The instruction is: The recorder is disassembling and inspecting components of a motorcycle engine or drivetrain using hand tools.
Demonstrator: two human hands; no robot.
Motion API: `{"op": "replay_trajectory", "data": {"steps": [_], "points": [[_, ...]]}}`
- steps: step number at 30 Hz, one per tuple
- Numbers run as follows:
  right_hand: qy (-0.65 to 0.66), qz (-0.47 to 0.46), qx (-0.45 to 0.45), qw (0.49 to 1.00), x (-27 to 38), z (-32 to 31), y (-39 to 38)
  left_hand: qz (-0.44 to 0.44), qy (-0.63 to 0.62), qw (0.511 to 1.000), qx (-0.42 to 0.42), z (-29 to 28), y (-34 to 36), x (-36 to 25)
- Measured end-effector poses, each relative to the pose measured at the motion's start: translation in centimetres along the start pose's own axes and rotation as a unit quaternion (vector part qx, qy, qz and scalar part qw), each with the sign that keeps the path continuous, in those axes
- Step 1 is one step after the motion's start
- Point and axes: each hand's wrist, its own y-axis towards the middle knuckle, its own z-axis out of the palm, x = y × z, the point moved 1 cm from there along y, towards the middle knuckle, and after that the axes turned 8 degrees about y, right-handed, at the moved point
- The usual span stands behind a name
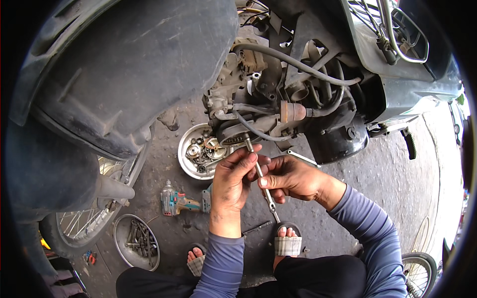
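A long, slim metal socket wrench [267, 192] slants from the engine down toward my feet, with a joint near its lower end. Its upper tip meets the round opening on the underside of the motorbike engine [238, 131]; I cannot make out the fastener there. My left hand [233, 179] is closed round the upper part of the wrench, thumb and fingers just below the socket. Lower on the shaft, my right hand [293, 180] pinches it between thumb and fingers. Behind my left hand stands a white metal bowl [185, 161] of small engine parts.
A teal and tan cordless impact driver [185, 202] lies on the ground left of my left forearm. Farther left sits a metal bowl [119, 243] of wrenches and sockets. A spoked wheel [74, 226] and a dark body panel [144, 64] crowd the left side; hoses [298, 64] hang above.
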Motion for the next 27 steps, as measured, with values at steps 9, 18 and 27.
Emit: {"op": "replay_trajectory", "data": {"steps": [9,18,27], "points": [[0.033,0.022,0.019,0.999,-0.4,0.3,-0.25,0.005,-0.047,0.999,-0.003,0.11,0.02,-0.34],[0.011,0.015,-0.006,1.0,-0.31,-0.09,-0.31,0.004,0.019,0.999,-0.026,0.12,0.05,-0.28],[0.02,0.01,0.026,0.999,-0.62,-0.03,-0.15,0.017,0.002,0.999,-0.04,0.41,0.22,-0.03]]}}
